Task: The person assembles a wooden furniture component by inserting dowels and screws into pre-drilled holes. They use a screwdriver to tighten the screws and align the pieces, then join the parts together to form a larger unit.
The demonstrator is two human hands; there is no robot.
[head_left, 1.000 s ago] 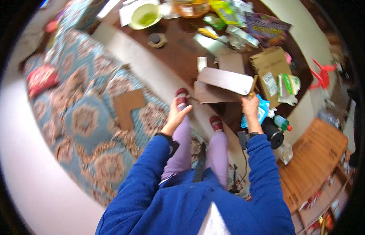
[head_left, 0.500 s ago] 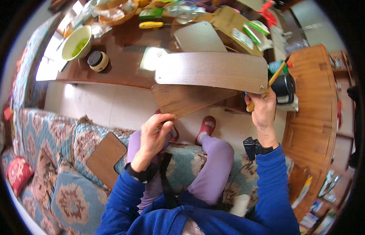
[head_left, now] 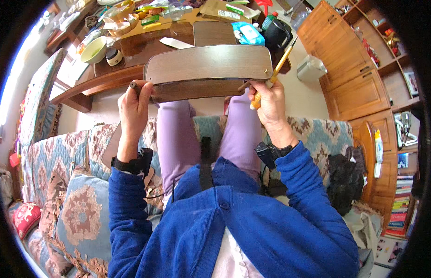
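Observation:
A wooden piece with a curved, rounded-corner upper panel (head_left: 208, 64) and a darker board (head_left: 192, 91) below it is held over my lap between both hands. My left hand (head_left: 133, 104) is closed round its left end, where the round end of a dark rod (head_left: 134, 85) shows by the thumb. At the right end my right hand (head_left: 271, 104) is closed on the piece and on a slim yellow tool (head_left: 284, 61) with a dark pointed tip, which points up and away. Its exact kind I cannot tell. A small screw head (head_left: 266, 71) shows near the panel's right corner.
On the brown table (head_left: 127, 74) are a pale green bowl (head_left: 93, 50), a dark-lidded jar (head_left: 114, 56), a flat brown board (head_left: 214, 34), a blue packet (head_left: 249, 34) and a black kettle (head_left: 277, 34). A white bin (head_left: 311, 68) stands at right. Patterned sofa (head_left: 76, 143) surrounds me.
My left hand has moved from the lower board's near corner up to the piece's left end. The piece has come level and nearer my lap, and my view has shifted.

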